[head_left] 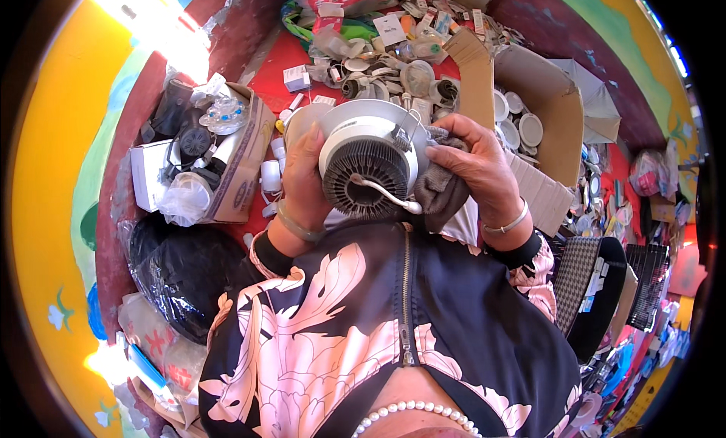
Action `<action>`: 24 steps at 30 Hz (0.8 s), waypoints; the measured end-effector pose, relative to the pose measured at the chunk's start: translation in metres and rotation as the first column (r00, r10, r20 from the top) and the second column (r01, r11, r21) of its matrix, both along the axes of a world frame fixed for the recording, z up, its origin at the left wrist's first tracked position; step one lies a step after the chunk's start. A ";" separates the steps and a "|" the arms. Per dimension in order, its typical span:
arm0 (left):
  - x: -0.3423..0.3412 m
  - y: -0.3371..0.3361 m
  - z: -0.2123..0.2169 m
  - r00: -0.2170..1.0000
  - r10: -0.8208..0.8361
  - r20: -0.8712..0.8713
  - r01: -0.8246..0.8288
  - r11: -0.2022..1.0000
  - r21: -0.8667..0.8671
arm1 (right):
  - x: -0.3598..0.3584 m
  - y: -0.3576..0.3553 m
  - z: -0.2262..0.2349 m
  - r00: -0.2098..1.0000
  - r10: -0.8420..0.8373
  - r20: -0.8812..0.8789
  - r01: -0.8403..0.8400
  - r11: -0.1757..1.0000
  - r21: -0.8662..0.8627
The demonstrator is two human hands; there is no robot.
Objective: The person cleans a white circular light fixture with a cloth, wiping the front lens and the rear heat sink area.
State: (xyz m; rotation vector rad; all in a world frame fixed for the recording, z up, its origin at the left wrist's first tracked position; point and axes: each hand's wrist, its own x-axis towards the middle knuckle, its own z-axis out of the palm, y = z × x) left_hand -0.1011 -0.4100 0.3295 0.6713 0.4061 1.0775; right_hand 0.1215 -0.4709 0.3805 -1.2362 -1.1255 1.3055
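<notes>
A recessed downlight with a white rim, a dark finned heat sink and a short white cable is held up in front of my chest, its back turned toward me. My left hand grips its rim from the left, thumb on top. On the other side, my right hand pinches a grey-brown cloth against the rim, by a metal spring clip. The fingers behind the lamp are hidden. The cable hangs across the fins with its end loose.
At left stands a carton of lamp parts above a black plastic bag. Ahead, small boxes and lamp parts are heaped on red cloth. An open carton at right holds round white lights. A dark checked box stands beside my right arm.
</notes>
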 end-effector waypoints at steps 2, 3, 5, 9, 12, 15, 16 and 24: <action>-0.002 -0.005 0.002 0.988 0.083 -0.130 -0.067 0.990 0.121 | -0.001 0.000 -0.003 0.998 -0.038 0.057 0.035 0.997 0.062; -0.003 -0.006 0.000 0.981 0.098 -0.168 -0.075 0.988 0.136 | -0.001 0.000 -0.006 0.992 -0.066 0.106 0.054 0.992 0.114; -0.007 -0.008 -0.006 0.966 0.112 -0.232 -0.052 0.967 0.250 | -0.003 -0.002 -0.007 0.941 -0.176 0.290 0.090 0.954 0.286; 0.000 -0.013 -0.004 0.973 0.131 -0.192 -0.080 0.965 0.251 | -0.012 -0.009 -0.003 0.800 -0.394 0.452 0.089 0.823 0.561; 0.005 -0.013 0.003 0.989 0.104 -0.103 -0.086 0.982 0.171 | -0.015 -0.013 -0.001 0.837 -0.357 0.415 0.079 0.829 0.553; 0.010 -0.011 0.004 0.997 0.050 -0.067 -0.044 0.995 0.089 | -0.015 -0.013 -0.005 0.848 -0.351 0.398 0.078 0.824 0.561; 0.011 -0.009 0.004 0.997 0.029 -0.065 -0.025 0.998 0.062 | -0.017 -0.012 -0.004 0.832 -0.375 0.408 0.084 0.813 0.576; 0.016 0.014 -0.015 0.996 0.079 0.040 -0.072 0.987 -0.143 | -0.001 -0.002 -0.040 0.885 -0.029 0.464 -0.139 0.936 0.324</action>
